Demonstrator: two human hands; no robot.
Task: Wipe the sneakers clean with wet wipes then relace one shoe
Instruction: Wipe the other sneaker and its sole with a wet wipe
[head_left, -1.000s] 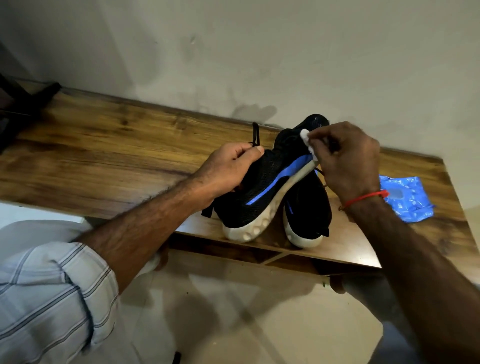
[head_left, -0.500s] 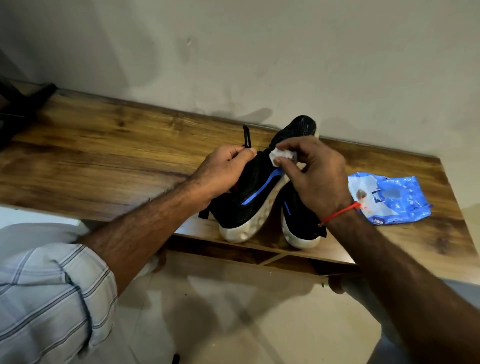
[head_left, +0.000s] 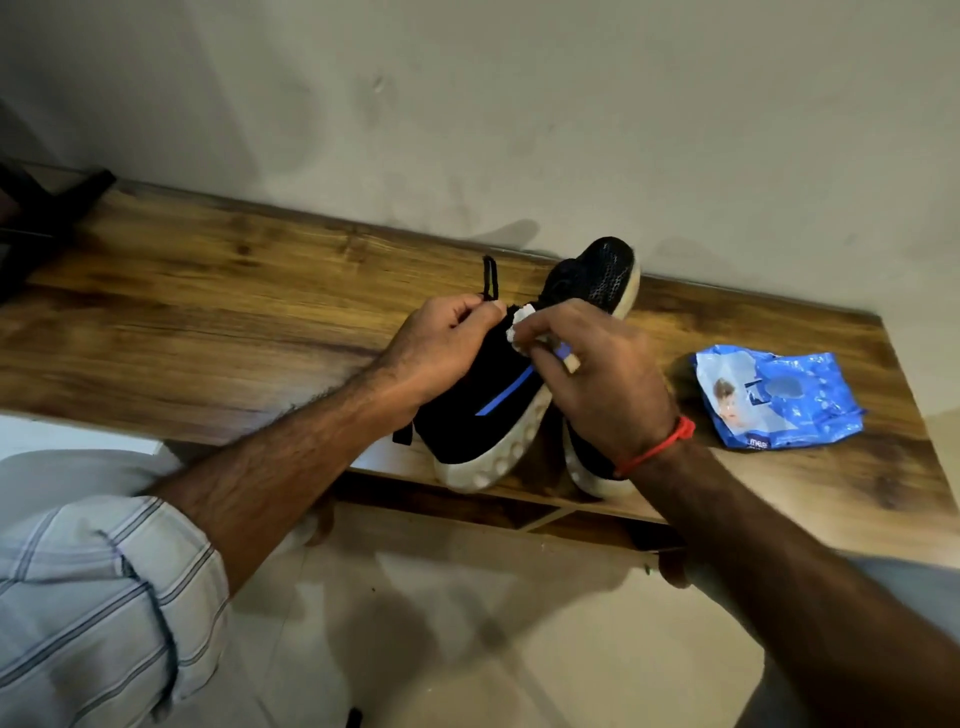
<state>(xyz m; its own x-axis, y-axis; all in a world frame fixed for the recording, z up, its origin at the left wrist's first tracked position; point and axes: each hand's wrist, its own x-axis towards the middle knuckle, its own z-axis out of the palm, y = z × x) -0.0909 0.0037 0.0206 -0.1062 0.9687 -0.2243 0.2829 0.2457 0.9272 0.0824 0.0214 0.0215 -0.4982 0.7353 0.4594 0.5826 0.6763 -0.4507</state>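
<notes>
Two black sneakers with white soles lie on the wooden bench. The nearer sneaker is tipped on its side and shows a blue stripe. My left hand grips its top edge near the black lace loop. My right hand pinches a crumpled white wet wipe and holds it against the upper side of that shoe. The second sneaker lies behind and to the right, mostly hidden by my right hand; its toe and heel show.
A blue pack of wet wipes lies on the bench to the right of the shoes. A dark object sits at the bench's far left end. A plain wall runs behind the bench, tiled floor below.
My right hand with the wipe has slid from the shoe's toe end toward the collar, close to my left hand. The blue pack is more exposed.
</notes>
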